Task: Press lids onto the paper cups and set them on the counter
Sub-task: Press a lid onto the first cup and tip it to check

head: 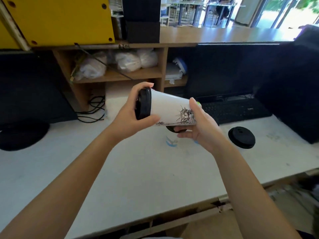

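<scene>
While the paper cup [169,107] is held up in the air above the white bench [138,169], it is lying on its side, with its long way running from left to right. At the left end, its wide mouth is covered by a black lid [143,104], and that lid is gripped by the left hand [131,112], with the fingers curled over it. At the right end, the narrow bottom of the cup is gripped by the right hand [198,125]. So the lid is nearest to the left hand, and a push along the cup, from left to right, is likely what is needed to snap it down. It cannot be told if the lid is pressed on all the way. A small dark thing [170,129] is seen under the cup; what it is cannot be told. Farther right, a second black lid [241,137] is lying flat on the bench, well apart from the hands, and a black keyboard [238,109] is set behind it. Before it is set down, the cup would have to be turned upright.
</scene>
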Demonstrator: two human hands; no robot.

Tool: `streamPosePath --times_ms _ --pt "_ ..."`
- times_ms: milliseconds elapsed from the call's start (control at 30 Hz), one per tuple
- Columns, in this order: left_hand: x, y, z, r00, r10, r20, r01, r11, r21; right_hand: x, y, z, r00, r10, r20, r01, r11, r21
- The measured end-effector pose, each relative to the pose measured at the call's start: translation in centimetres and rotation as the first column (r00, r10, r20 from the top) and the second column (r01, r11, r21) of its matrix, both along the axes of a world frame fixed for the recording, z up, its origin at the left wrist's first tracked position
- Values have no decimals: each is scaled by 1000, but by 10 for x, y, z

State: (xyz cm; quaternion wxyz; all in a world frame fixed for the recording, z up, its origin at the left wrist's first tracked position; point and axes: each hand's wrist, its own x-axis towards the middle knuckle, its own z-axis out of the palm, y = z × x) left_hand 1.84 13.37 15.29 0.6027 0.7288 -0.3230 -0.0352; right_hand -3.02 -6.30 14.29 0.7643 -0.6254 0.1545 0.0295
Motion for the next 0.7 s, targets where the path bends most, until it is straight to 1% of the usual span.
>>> streamPosePath --times_ms 67,133,167,200,233,300,367,433,500,600,700 --pt "4 -1 -7 998 -70 1 70 997 7 -3 -4 -1 996 -36 83 32 999 42" --pt "12 -1 -13 995 -98 -24 99 994 44 -5 -8 -5 986 -61 154 54 997 48" --pt "17 -1 -16 992 -93 -81 97 994 46 -7 -9 -7 981 -64 184 60 998 30" --pt "21 -2 -18 981 -81 -176 87 996 26 -8 -10 -10 976 -64 206 62 998 16" --pt "25 -4 -18 951 -73 -299 71 997 -18 -9 -11 -12 973 -59 222 58 998 8" --pt "32 -7 -19 849 -106 -517 59 993 -105 -9 -13 -14 970 -41 241 40 999 9" --pt "35 -12 -17 785 -136 -604 89 990 -108 -8 -17 -17 968 -22 251 24 1000 -4" --pt "36 -17 -14 753 -120 -647 90 993 -79 -6 -20 -19 965 17 260 -1 998 -62" --pt "37 -23 -11 737 -72 -672 38 997 -65 -5 -23 -20 964 52 262 -31 996 -86" --pt "38 -29 -12 769 -13 -640 -41 997 -70 -5 -28 -20 968 74 240 -67 997 -38" --pt "35 -31 -19 815 11 -579 -78 993 -91 2 -30 -15 990 13 139 -12 1000 -8"
